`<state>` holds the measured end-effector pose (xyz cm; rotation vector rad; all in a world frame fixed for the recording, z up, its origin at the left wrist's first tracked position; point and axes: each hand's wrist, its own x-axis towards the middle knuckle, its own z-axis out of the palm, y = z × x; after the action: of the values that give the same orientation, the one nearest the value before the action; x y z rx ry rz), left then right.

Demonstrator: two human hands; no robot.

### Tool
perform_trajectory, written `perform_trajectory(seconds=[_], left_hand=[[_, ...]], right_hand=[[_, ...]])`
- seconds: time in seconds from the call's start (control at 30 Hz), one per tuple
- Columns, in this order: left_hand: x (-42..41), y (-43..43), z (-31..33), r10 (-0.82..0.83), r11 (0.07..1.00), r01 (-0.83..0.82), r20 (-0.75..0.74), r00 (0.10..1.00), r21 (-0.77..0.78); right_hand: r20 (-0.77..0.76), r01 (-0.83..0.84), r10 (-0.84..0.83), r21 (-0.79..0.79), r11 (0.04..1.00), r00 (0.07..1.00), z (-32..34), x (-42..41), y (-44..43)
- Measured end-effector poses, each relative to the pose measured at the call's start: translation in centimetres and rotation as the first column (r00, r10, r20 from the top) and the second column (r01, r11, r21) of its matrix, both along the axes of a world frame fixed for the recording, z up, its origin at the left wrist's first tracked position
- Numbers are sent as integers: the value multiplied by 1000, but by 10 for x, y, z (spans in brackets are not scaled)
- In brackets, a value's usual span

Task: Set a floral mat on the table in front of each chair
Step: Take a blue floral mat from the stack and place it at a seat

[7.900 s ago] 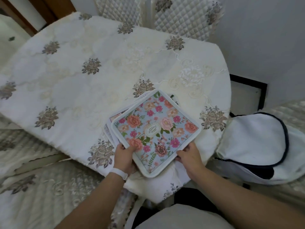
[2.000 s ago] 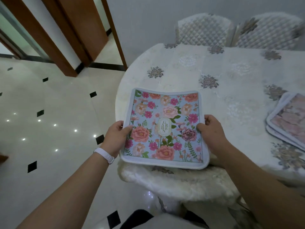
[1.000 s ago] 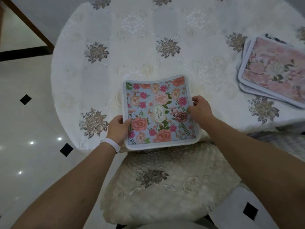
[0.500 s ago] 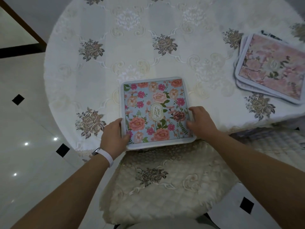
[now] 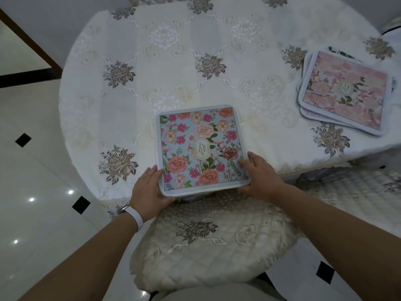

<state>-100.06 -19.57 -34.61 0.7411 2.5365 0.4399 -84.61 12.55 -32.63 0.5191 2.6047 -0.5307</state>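
Note:
A blue floral mat (image 5: 199, 146) with pink roses and a "GARDEN" label lies flat on the round table (image 5: 173, 72), at its near edge. It sits straight ahead of a cushioned chair seat (image 5: 208, 242). My left hand (image 5: 147, 192) cups the mat's near left corner, fingers along the side edge and thumb along the near edge. My right hand (image 5: 260, 177) holds the near right corner, fingers on top and thumb at the edge. A stack of pink floral mats (image 5: 345, 92) rests on the table at the right.
An embroidered white cloth covers the table and hangs over its rim. A second quilted chair seat (image 5: 358, 187) stands at the right under the table edge. Glossy tiled floor (image 5: 32, 170) spreads to the left, with a dark door frame (image 5: 28, 40) beyond.
I lifted the blue mat off the stack, carried it round the table and laid it down ahead of this chair. In the last second it went from bowed to flat.

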Motion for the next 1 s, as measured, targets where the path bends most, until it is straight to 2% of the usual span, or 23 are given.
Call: perform_trajectory(seconds=[0.77,1.0], left_hand=[[4,7,7,18,1000,-18,4,1000,20],[7,7,8,61,998,-62,74,995,11]], right_hand=[[-37,6,-4,41,999,999,-5,-6,2],[-7,3,-3,29,1000,1000,-2,-7,1]])
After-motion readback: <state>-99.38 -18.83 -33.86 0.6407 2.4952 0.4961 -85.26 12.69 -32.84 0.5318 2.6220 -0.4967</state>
